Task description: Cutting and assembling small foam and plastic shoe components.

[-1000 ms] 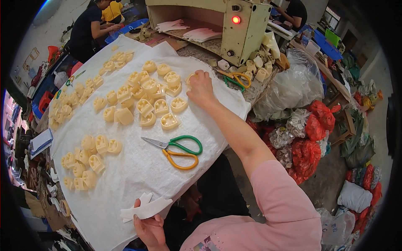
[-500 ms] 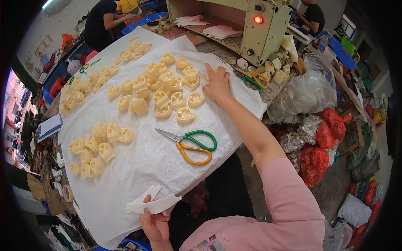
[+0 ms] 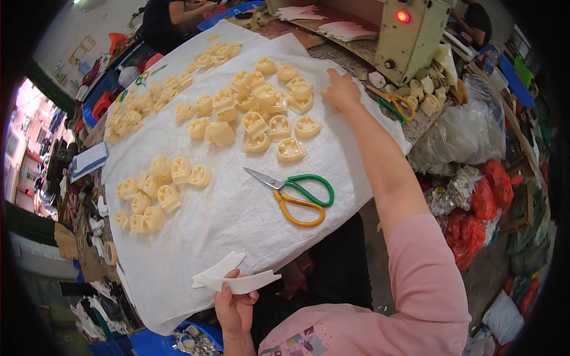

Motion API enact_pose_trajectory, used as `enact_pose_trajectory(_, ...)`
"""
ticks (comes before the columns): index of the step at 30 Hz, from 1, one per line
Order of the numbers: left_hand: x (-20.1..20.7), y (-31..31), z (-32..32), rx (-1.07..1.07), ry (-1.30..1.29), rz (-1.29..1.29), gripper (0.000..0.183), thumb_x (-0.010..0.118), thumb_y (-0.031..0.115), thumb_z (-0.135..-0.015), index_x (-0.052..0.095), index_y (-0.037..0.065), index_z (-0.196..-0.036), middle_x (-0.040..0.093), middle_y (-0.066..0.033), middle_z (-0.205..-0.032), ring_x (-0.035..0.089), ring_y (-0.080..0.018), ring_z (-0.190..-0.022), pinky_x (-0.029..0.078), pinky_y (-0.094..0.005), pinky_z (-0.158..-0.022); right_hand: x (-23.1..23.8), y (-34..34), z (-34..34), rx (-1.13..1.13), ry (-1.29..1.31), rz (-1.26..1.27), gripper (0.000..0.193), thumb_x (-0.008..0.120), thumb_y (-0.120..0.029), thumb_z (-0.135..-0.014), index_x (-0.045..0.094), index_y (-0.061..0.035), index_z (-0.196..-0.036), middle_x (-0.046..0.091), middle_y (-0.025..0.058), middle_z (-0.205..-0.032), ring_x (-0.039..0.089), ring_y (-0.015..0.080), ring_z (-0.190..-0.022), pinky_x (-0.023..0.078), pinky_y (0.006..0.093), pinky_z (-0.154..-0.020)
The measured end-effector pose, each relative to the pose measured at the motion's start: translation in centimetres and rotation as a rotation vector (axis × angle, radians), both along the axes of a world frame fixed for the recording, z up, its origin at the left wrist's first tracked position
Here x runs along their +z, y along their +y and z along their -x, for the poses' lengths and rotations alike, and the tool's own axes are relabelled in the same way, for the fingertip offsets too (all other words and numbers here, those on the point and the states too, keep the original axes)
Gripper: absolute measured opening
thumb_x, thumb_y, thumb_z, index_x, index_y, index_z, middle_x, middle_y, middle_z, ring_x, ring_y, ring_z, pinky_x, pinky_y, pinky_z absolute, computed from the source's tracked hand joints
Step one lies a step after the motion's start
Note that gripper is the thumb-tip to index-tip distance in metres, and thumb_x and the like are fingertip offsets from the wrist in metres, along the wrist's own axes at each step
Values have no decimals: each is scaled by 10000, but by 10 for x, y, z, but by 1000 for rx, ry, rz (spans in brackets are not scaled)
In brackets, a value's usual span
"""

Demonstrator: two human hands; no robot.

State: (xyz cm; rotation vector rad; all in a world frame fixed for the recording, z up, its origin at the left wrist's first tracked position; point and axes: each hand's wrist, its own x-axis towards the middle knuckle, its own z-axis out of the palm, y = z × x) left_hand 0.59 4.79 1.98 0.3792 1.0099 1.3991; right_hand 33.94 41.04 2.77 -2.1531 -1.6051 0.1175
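Two hands [image 3: 341,90], two white strips [image 3: 234,277], one scissors [image 3: 297,193].

My one view sits on my head and looks steeply down over the white sheet [image 3: 196,237] filling the centre of the frame; my arms enter from the lower edge, close to the lens; the fisheye bends the cream machine [image 3: 409,35] at the upper right and darkens the corners; another person shows far off at the top.
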Motion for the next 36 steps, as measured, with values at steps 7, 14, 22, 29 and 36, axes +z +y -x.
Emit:
enact_pose_trajectory(7, 3, -4, 9, 57, -78, -48, 361, 422, 271, -955, 545, -5, -1151, 612, -152, -942, 580, -221, -699, 446, -312, -565, -17, 16, -23, 62, 139, -168, 636, 672, -194, -698, 441, -128, -1287, 501, 216, -1254, 573, 350, -1042, 460, 425, -885)
enact_pose_trajectory(14, 11, -12, 44, 136, -83, -84, 375, 411, 299, -963, 522, 23, -1192, 611, -134, -961, 572, -198, -669, 429, -299, -526, -7, -7, -61, -130, 866, -598, 589, 582, 20, -721, 429, -73, -1282, 557, 149, -1131, 593, 212, -963, 471, 302, -833)
enact_pose_trajectory(22, 9, -10, 48, 206, -95, -109, 373, 403, 299, -967, 514, 32, -1203, 605, -115, -959, 569, -183, -677, 420, -279, -530, 20, -79, 107, 662, 447, -537, 520, 700, -17, -720, 503, -86, -1195, 568, 88, -1109, 578, 179, -983, 491, 303, -812)
enact_pose_trajectory(29, 3, -22, 62, 166, -22, -177, 352, 408, 289, -966, 536, 43, -1182, 614, -98, -962, 566, -194, -696, 406, -270, -545, -14, -156, 249, 1123, -58, -395, 484, 643, -58, -663, 578, -155, -1133, 488, 101, -1211, 504, 280, -1054, 494, 342, -817)
enact_pose_trajectory(36, -4, -31, 72, 261, -90, -166, 386, 413, 286, -964, 520, -12, -1185, 595, -118, -949, 561, -187, -674, 421, -283, -545, -22, -159, 254, 1130, -58, -433, 400, 586, -74, -721, 594, -126, -1117, 502, 105, -1236, 502, 284, -1062, 467, 328, -862)
